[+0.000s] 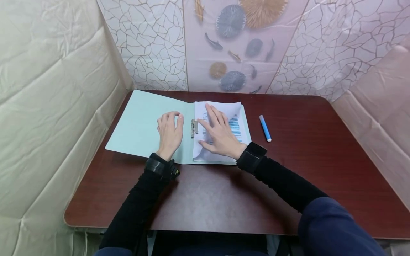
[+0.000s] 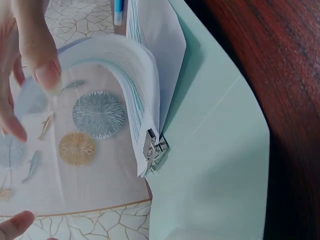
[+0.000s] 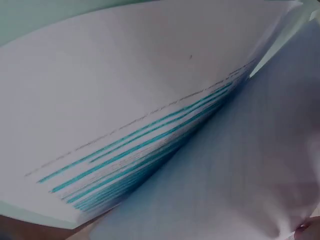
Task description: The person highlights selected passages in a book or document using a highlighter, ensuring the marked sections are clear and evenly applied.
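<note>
A pale green folder point(image 1: 141, 119) lies opened out on the table. White paper sheets point(image 1: 199, 152) are held along one edge by its metal clip point(image 1: 193, 128). Across the sheets rests my right hand point(image 1: 221, 137), fingers spread and fairly straight. My left hand point(image 1: 169, 134) hovers just left of the clip, over the folder's cover, with loosely bent fingers and nothing in them. In the left wrist view, paper point(image 2: 142, 60) arches up from the clip point(image 2: 156, 151). The right wrist view shows a page point(image 3: 125, 75) with blue-marked lines, partly covered by a curled sheet point(image 3: 215, 185).
A blue marker point(image 1: 264, 128) with a white end lies to the right of the folder. The dark red-brown table point(image 1: 224, 199) has rounded corners. Behind it hangs a patterned backdrop point(image 1: 153, 42), and cream fabric point(image 1: 54, 106) drapes the left side.
</note>
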A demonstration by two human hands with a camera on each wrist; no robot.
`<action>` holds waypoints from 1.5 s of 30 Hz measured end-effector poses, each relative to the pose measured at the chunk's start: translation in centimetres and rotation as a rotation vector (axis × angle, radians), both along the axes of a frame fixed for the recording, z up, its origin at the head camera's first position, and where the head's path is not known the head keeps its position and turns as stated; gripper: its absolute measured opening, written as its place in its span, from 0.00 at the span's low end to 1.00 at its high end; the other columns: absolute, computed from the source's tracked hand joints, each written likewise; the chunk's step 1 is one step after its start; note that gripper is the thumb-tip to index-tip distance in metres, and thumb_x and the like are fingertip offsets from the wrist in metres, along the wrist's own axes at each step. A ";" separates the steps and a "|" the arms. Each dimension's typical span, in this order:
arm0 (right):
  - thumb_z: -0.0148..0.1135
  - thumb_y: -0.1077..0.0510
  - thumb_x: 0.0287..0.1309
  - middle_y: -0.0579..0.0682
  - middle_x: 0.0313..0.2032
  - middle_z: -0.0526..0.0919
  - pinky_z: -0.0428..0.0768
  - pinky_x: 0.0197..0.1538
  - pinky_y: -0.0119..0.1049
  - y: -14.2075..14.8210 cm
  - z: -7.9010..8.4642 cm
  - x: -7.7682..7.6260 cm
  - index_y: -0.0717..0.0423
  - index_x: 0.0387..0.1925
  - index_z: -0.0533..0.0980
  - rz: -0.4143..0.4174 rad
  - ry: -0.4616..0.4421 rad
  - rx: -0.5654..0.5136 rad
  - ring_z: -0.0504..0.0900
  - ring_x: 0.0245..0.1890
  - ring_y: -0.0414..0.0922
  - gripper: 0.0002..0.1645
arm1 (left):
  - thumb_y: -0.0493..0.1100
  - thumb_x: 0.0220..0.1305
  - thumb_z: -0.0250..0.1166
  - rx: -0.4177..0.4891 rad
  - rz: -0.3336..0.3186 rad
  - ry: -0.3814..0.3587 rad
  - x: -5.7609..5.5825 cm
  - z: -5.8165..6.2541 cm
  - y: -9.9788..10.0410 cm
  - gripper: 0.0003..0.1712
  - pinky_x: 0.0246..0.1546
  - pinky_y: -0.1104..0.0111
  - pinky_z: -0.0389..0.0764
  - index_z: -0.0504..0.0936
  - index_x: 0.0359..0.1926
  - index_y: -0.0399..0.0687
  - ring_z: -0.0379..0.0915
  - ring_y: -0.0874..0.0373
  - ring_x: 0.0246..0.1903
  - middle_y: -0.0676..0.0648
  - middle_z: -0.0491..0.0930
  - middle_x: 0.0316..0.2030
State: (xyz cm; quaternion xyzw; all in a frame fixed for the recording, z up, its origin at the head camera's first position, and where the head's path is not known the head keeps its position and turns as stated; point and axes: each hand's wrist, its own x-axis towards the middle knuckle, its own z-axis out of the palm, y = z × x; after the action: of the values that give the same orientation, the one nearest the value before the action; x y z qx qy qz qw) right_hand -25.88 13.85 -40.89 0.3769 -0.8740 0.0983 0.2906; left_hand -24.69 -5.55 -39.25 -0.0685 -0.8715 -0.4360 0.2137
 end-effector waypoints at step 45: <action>0.43 0.56 0.62 0.61 0.38 0.79 0.69 0.33 0.46 11.8 -3.6 -4.2 0.60 0.62 0.60 -0.663 -0.655 0.066 0.73 0.39 0.56 0.27 | 0.51 0.60 0.50 -0.254 0.337 -0.309 -0.1 1.6 -10.4 0.30 0.59 0.42 0.22 0.62 0.61 0.43 0.41 0.36 0.63 0.31 0.57 0.59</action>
State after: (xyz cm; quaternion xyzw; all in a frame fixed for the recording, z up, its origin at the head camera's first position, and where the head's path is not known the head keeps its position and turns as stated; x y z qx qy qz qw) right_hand -30.08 25.66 -44.46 0.0354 -0.9957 0.0859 0.0028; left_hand -24.79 -15.99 -37.67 0.1186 -0.9406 -0.2868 0.1373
